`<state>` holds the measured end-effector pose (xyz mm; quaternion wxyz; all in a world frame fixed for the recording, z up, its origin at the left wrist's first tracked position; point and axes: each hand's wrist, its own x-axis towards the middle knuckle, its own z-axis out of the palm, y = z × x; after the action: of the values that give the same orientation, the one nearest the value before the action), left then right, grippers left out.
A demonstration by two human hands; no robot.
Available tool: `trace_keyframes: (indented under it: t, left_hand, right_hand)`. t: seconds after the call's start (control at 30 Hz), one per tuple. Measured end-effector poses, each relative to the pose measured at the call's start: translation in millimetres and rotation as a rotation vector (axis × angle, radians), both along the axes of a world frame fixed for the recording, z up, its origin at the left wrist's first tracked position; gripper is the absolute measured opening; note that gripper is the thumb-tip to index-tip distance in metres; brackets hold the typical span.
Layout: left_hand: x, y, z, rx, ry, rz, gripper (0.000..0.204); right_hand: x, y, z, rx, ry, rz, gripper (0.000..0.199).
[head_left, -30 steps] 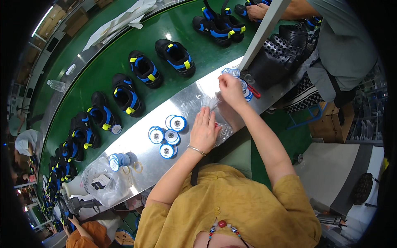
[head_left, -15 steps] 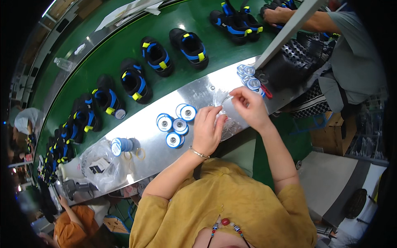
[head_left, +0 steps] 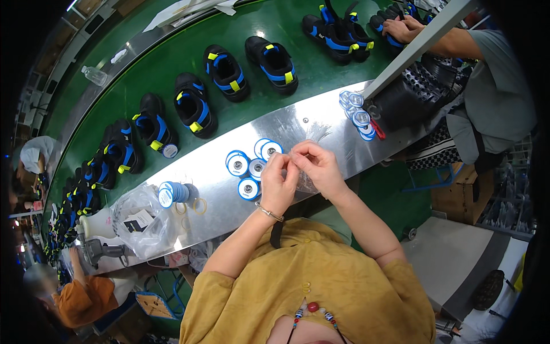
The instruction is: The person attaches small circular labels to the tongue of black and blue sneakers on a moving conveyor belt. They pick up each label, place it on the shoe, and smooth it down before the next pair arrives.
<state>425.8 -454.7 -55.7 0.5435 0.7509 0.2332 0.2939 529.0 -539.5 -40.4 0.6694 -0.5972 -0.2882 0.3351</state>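
Observation:
My left hand (head_left: 280, 182) and my right hand (head_left: 318, 169) meet above the metal worktop, fingertips pinched together. What lies between them is too small and covered to make out. Close by my left hand are several round white tags with blue rims (head_left: 248, 188), loosely grouped. Thin clear plastic strands (head_left: 321, 133) lie just beyond my right hand; more clear plastic shows partly under it.
Behind the metal worktop (head_left: 217, 213), black-and-blue shoes (head_left: 224, 73) line a green conveyor (head_left: 137, 74). To the left are stacked round tags (head_left: 167, 195), rubber bands (head_left: 199, 206) and a plastic bag (head_left: 143, 229). Right, more tags (head_left: 361, 118) adjoin a post (head_left: 418, 49); a co-worker's hand (head_left: 401, 28) touches shoes.
My right hand has come down and left to meet my left hand, whose fingers have closed into a pinch. The view has shifted slightly.

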Motion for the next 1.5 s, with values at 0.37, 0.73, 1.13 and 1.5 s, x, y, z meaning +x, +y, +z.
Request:
trace_keyframes:
  t: [0.37, 0.73, 1.13, 1.5]
  left_hand:
    - [2.1, 48.6, -2.7, 0.681, 0.389, 0.063, 0.028]
    - [12.4, 62.2, -8.1, 0.201, 0.518, -0.018, 0.025]
    - [5.1, 51.9, -7.2, -0.370, 0.125, 0.034, 0.015]
    - [10.8, 47.6, 10.3, 0.067, 0.132, 0.090, 0.010]
  right_hand:
    - [27.1, 1.2, 2.3, -0.053, 0.148, -0.093, 0.010]
    - [33.0, -5.6, -0.6, -0.188, 0.244, -0.044, 0.010]
    - [20.4, 29.1, 11.2, -0.339, -0.272, 0.086, 0.015]
    - [29.7, 42.1, 3.0, -0.263, -0.163, 0.171, 0.013]
